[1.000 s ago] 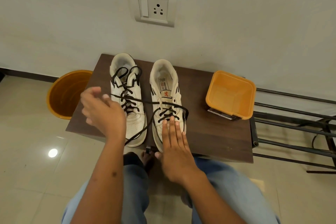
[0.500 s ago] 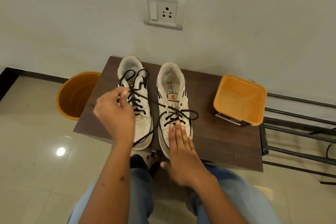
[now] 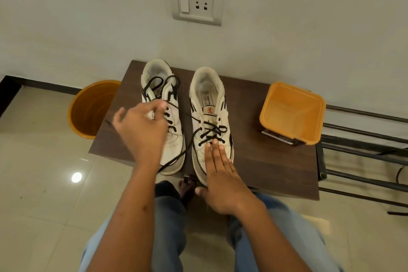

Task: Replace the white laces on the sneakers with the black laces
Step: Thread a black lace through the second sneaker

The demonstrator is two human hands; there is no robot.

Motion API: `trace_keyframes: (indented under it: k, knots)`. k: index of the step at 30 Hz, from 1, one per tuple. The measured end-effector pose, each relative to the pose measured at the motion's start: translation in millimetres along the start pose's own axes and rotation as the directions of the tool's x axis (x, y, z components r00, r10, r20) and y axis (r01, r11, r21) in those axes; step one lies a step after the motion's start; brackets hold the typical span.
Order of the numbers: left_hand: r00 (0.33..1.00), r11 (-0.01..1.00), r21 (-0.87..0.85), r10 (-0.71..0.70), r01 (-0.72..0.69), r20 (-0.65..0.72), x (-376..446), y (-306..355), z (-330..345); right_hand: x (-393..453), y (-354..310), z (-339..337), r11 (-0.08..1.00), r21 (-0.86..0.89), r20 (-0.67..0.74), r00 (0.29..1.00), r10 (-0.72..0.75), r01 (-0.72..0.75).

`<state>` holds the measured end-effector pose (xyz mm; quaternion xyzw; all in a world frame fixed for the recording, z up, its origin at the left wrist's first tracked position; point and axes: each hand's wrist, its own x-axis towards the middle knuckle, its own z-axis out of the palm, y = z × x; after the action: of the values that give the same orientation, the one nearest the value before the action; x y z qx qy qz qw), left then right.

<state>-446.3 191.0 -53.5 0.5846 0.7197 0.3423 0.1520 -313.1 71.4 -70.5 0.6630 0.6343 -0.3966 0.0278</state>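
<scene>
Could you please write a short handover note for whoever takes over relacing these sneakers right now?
Left hand: pinching the black lace that runs from the right sneaker, above the left sneaker.
Right hand: flat, fingers straight, pressing the right sneaker's toe.
Both sneakers stand side by side on the brown table, toes toward the person.
Done: no white laces visible; left sneaker is laced black with loose loops on top; right sneaker's lower eyelets are laced black.
Left: thread the right sneaker's upper eyelets and tidy the ends.
</scene>
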Motion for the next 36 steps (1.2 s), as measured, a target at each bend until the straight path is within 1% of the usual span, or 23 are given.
trace_keyframes:
  k: [1,2,3,4,5,7,9,10,12,15,17,18,21,23,25,27,28,30,31,32,33,34,36]
  knots:
    - [0.994,0.997,0.012,-0.069,0.071,-0.082,5,-3,-6,0,0,0,1.0,-0.004,0.001,1.0,0.001,-0.001]
    - [0.988,0.996,0.03,-0.083,0.087,-0.128,8,-6,-10,-1,-1,0,1.0,-0.005,0.005,1.0,0.001,0.0]
    - [0.99,0.998,0.046,-0.042,0.049,-0.133,10,-9,-11,-1,-1,-1,1.0,-0.003,0.008,1.0,0.002,-0.002]
    - [0.995,0.998,0.053,0.035,-0.03,-0.095,10,-9,-9,-1,0,-1,1.0,-0.001,0.01,1.0,0.005,-0.005]
    - [0.991,0.99,0.051,0.135,-0.134,-0.021,7,-6,-6,0,-1,-1,1.0,0.003,0.012,1.0,0.009,-0.009]
    - [0.935,0.949,0.035,0.303,-0.314,0.185,-3,2,6,1,-2,-1,1.0,0.003,0.012,1.0,0.02,-0.02]
    - [0.875,0.921,0.054,0.346,-0.386,0.339,-13,8,16,2,-4,0,1.0,-0.001,0.005,1.0,0.03,-0.03]
    - [0.865,0.92,0.068,0.335,-0.386,0.374,-17,8,20,2,-4,1,0.999,-0.006,0.006,0.999,0.035,-0.035]
    - [0.88,0.942,0.054,0.287,-0.331,0.378,-19,8,20,1,-5,1,0.999,-0.006,0.009,0.999,0.042,-0.042]
    - [0.951,0.978,0.0,0.205,-0.211,0.23,-12,4,15,1,-5,0,0.999,-0.012,0.0,0.999,0.041,-0.041]
    - [0.977,0.984,0.037,0.169,-0.175,0.132,-10,3,12,0,-5,-1,0.999,-0.01,-0.001,0.999,0.04,-0.04]
    - [0.98,0.984,0.064,0.158,-0.166,0.124,-10,2,12,0,-5,0,0.999,-0.011,-0.003,0.999,0.041,-0.041]
    - [0.959,0.966,0.152,0.171,-0.208,0.228,-11,4,13,0,-7,1,0.999,-0.01,-0.021,0.999,0.049,-0.05]
    - [0.917,0.922,0.265,0.178,-0.282,0.357,-14,5,12,0,-7,2,0.998,-0.015,-0.035,0.998,0.053,-0.053]
    - [0.867,0.89,0.336,0.117,-0.308,0.484,-18,8,10,-1,-8,2,0.998,-0.017,-0.057,0.997,0.061,-0.062]
    - [0.827,0.876,0.355,0.084,-0.328,0.555,-21,10,9,-4,-8,-1,0.998,-0.009,-0.107,0.992,0.062,-0.063]
    - [0.815,0.877,0.344,0.087,-0.336,0.572,-22,11,9,-5,-9,-2,0.998,0.01,-0.173,0.983,0.063,-0.062]
    - [0.81,0.908,0.281,0.098,-0.311,0.579,-24,12,8,-5,-9,-6,0.991,0.127,-0.382,0.92,0.086,-0.04]
    - [0.812,0.93,0.235,0.101,-0.283,0.575,-22,13,7,-4,-11,-8,0.973,0.23,-0.48,0.868,0.125,-0.013]
    - [0.814,0.947,0.191,0.106,-0.257,0.571,-24,13,8,0,-10,-9,0.936,0.352,-0.536,0.824,0.181,0.023]
    - [0.814,0.957,0.152,0.122,-0.249,0.567,-25,14,7,3,-12,-9,0.872,0.485,-0.553,0.796,0.246,0.067]
    - [0.814,0.961,0.121,0.14,-0.249,0.564,-27,15,8,5,-13,-9,0.788,0.607,-0.528,0.793,0.305,0.101]
    - [0.821,0.967,0.064,0.173,-0.246,0.544,-30,19,7,6,-17,-12,0.568,0.812,-0.394,0.846,0.36,0.136]
